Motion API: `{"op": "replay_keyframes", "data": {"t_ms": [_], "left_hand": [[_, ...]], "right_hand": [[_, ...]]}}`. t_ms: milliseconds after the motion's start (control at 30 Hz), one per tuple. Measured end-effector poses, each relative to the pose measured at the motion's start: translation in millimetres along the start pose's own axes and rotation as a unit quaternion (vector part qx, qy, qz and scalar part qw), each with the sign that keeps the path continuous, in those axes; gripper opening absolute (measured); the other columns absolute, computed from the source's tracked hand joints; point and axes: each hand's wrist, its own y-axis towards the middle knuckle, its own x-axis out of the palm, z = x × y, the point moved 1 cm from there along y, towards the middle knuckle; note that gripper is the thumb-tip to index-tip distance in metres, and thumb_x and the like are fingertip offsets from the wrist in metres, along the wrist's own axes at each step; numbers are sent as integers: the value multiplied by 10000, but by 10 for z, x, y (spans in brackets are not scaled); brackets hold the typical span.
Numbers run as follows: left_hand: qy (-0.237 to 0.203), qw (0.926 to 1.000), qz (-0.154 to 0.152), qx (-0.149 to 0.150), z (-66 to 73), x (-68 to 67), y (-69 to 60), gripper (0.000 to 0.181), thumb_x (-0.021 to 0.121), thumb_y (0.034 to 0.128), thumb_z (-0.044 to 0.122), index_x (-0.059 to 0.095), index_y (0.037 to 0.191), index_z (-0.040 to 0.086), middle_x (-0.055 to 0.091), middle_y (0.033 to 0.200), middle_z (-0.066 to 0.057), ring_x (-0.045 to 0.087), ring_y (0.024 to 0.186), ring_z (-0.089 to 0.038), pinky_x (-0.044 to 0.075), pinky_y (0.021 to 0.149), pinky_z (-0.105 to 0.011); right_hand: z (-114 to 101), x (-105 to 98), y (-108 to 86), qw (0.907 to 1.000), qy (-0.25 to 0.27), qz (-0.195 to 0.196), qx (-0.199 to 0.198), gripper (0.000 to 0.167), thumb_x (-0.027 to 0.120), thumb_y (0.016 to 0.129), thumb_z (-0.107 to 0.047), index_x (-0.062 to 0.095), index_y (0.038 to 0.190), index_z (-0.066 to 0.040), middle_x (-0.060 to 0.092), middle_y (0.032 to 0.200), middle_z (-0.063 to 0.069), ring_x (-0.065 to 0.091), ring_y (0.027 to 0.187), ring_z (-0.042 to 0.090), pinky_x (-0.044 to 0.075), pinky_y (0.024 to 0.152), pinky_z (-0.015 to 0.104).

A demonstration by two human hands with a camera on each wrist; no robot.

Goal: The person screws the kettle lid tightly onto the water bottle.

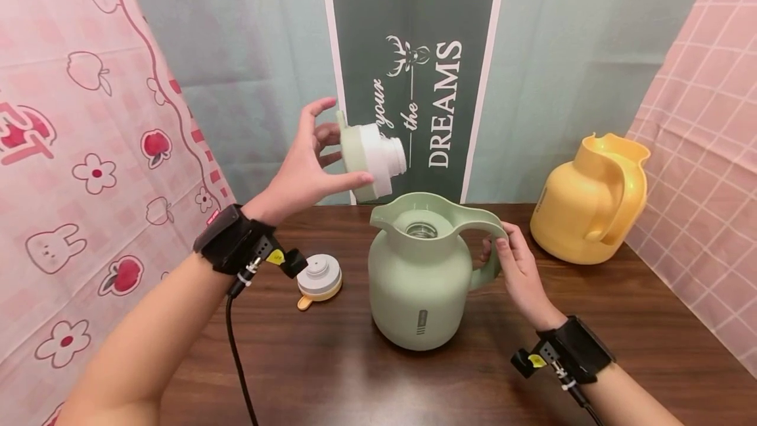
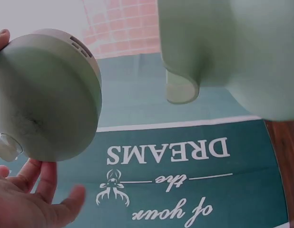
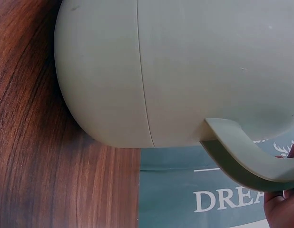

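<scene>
Brown wood-grain surface (image 1: 337, 367) runs beneath the 2 hands and out past them. Nearest the viewer, behind each hand, black bands circle the wrists: a left band (image 1: 220, 238) and a right band (image 1: 582, 350), each with a small device and a cable.

Just left of the right hand (image 1: 525, 275), a pale green jug (image 1: 416, 281) stands upright on the surface. That hand's fingers curl round the jug's handle (image 1: 486, 275), with the thumb along its outer side. The jug's mouth is uncovered, showing a threaded ring (image 1: 422, 231) within, and its spout points toward the left-hand side.

Below the left hand, well apart from it, a grey-and-yellow lid (image 1: 320, 279) lies on the surface, stopper up, its yellow tab turned toward the viewer.

Raised above and to the left of the jug's mouth, the left hand (image 1: 296, 166) is spread wide round a green-and-white lid (image 1: 368, 160), gripping it between thumb and fingers. This lid is tilted on its side, clear of the jug, its white stopper facing right, away from the palm.

Beyond the right hand and to its right, a yellow jug (image 1: 568, 215) stands upright, handle turned right. Farther past both hands hangs a blue-green cloth (image 1: 260, 31) with a dark lettered panel (image 1: 384, 5); a pink printed curtain (image 1: 65, 123) borders the left, pink tile-patterned covering (image 1: 704, 169) the right.
</scene>
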Motion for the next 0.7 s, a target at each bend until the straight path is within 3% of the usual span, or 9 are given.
{"op": "replay_keyframes", "data": {"t_ms": [133,300,400,533,700], "left_hand": [[220,9994,-195,-195,40,79,127,890,835,711,149,228,1361,183,586,1178,-33,553,1074,-143,426,969,-324],[272,9977,-484,-389,41,227,254,843,860,683,155,262,1277,133,584,1219,-51,586,1059,-141,481,900,-298],[626,9949,-668,-429,45,299,293,851,875,668,207,277,1268,129,572,1256,-63,576,1082,-106,476,896,-271],[1178,9865,-1080,-361,72,401,333,858,879,658,309,289,1262,158,567,1284,-42,563,1077,-61,463,886,-265],[1706,9702,-1711,-186,109,538,378,858,869,656,366,295,1258,154,588,1269,-21,536,1107,-35,418,918,-271]], "right_hand": [[5,6,1,10000,27,22,2,249,284,1047,-113,424,1249,-72,467,919,89,495,820,157,435,699,234],[21,6,7,9998,168,47,44,241,289,1047,-113,438,1235,-92,468,927,83,506,817,148,452,706,222],[22,18,14,9996,291,44,37,239,291,1047,-115,443,1230,-98,465,929,93,510,811,150,458,705,225],[22,30,18,9993,358,105,43,234,295,1047,-124,451,1220,-109,463,916,101,509,800,151,456,692,232],[19,34,16,9994,255,179,133,231,296,1047,-131,449,1220,-114,468,906,84,507,804,149,455,686,230]]}}
